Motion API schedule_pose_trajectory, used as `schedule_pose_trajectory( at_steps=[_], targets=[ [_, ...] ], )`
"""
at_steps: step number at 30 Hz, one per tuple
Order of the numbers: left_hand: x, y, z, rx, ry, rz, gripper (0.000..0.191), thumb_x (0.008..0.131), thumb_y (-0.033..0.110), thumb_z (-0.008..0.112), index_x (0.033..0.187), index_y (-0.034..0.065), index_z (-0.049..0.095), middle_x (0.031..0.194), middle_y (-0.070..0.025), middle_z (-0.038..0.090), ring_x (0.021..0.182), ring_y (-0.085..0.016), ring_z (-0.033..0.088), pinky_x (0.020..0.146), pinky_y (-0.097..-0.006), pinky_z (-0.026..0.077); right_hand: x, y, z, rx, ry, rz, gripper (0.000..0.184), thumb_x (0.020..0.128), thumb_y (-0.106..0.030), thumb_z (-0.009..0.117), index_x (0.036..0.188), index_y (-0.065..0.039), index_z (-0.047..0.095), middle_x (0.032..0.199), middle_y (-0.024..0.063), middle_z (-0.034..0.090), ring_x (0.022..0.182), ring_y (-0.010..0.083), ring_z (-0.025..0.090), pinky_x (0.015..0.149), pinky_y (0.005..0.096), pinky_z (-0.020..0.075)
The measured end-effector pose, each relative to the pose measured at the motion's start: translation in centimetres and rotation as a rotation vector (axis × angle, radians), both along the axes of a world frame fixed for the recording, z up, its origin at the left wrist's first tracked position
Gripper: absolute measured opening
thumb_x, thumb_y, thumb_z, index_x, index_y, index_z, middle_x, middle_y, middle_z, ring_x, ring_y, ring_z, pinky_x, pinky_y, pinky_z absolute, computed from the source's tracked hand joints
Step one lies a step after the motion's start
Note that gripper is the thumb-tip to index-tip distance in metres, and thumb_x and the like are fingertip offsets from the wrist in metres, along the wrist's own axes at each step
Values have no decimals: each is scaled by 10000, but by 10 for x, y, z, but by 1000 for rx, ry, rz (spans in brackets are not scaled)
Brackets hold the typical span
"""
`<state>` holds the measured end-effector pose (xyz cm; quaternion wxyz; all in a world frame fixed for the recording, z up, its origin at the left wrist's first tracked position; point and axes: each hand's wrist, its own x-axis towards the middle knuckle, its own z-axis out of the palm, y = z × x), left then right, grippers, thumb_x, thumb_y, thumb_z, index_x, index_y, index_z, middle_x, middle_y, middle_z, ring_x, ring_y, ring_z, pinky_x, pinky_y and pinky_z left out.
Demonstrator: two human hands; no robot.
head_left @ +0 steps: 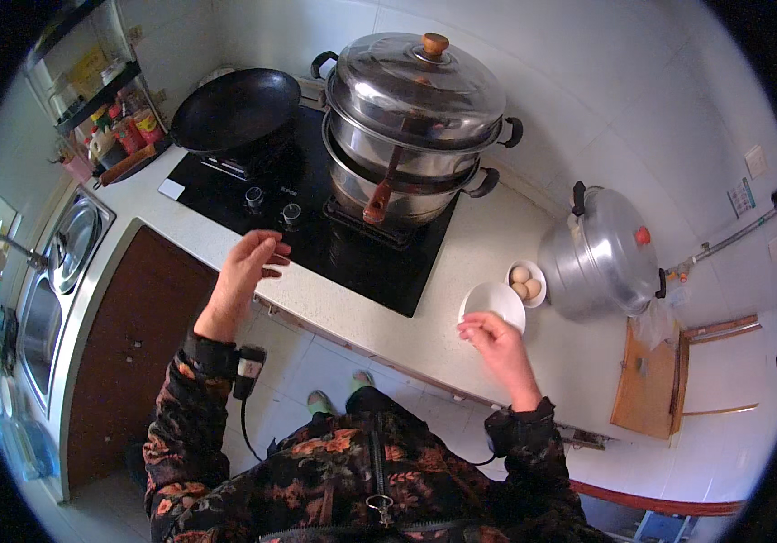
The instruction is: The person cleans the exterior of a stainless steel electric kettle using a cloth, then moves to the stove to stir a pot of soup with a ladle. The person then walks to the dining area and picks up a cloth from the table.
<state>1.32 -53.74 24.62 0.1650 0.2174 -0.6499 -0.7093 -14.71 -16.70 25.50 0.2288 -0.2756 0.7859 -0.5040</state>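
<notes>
My left hand (252,261) hangs in the air over the front edge of the counter, fingers loosely apart, with nothing in it. Over the near rim of a white bowl (497,300) is my right hand (490,336), its fingers curled; whether it touches the rim or holds anything small I cannot tell. Just behind that bowl, a smaller white bowl (540,276) holds several brown eggs (526,282). On the black cooktop (334,258) stands a stacked steel steamer pot (415,115) with a domed lid. A black wok (239,112) sits on the left burner.
A large lidded aluminium pot (599,254) stands on the right of the counter (470,251). A reddish-brown handle (381,197) sticks out at the steamer's front. To the left are a steel sink (42,332) and a rack with condiment bottles (130,132).
</notes>
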Motion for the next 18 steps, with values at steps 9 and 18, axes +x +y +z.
schedule_pose_trajectory(
  at_steps=[9, 18],
  targets=[
    [-73, -75, 50, -108, 78, -9, 323, 955, 259, 500, 1203, 56, 538, 1079, -67, 614, 916, -140, 597, 755, -269, 480, -89, -29, 43, -180, 173, -291, 188, 908, -105, 556, 1056, 2, 600, 929, 64, 644, 808, 122, 619, 750, 245, 494],
    [-145, -122, 93, -251, 206, -52, 508, 944, 273, 510, 1384, 52, 382, 1363, -91, 463, 1183, -192, 481, 889, -303, 423, -179, -85, 83, -175, 428, -397, 362, 920, -216, 565, 1215, -7, 540, 978, 67, 632, 860, 132, 596, 748, 262, 479]
  ],
)
